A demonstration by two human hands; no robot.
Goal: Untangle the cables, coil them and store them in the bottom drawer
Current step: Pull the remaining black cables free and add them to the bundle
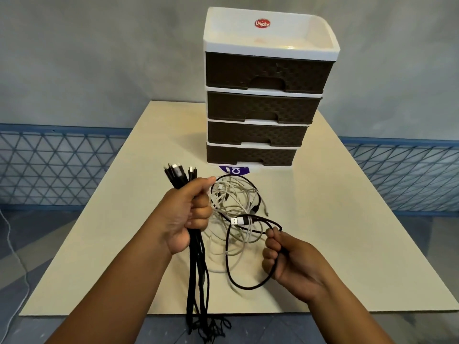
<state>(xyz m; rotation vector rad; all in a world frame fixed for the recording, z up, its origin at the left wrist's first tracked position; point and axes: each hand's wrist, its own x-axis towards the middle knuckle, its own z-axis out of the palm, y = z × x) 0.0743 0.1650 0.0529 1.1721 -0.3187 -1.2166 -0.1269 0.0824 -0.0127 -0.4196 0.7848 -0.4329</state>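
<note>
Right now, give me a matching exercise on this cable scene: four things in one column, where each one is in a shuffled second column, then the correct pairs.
Things:
1. Bundle of black cables
2. Single black cable
3. Pale cable tangle
4. Bottom drawer

Places or states:
A. Lying on the table between the hands
B. Closed, lowest in the drawer unit
C. Gripped upright in the left hand
D. Pinched by the right hand

Pairs: 1-C, 2-D, 3-A, 4-B
</note>
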